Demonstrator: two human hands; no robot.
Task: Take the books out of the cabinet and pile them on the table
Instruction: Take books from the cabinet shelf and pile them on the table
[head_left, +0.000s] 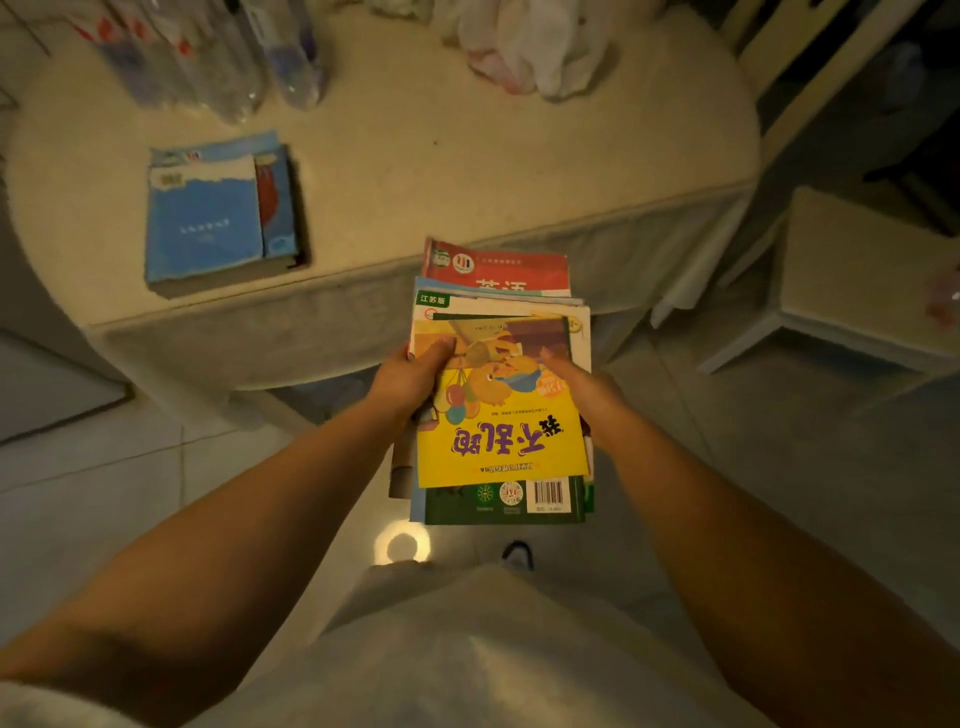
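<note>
A single head-worn camera looks forward and steeply down from the person's own eye level. The wide lens takes in the forearms and both hands (498, 384) close below, the rounded surface (467, 171) just ahead, and floor (104, 467) around.

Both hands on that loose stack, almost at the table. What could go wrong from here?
1. The held stack is fanned and uneven; the yellow book on top could slide off, since the left hand and right hand grip only the sides.
2. The stack is still off the table edge; lowered early, it may catch.
</note>
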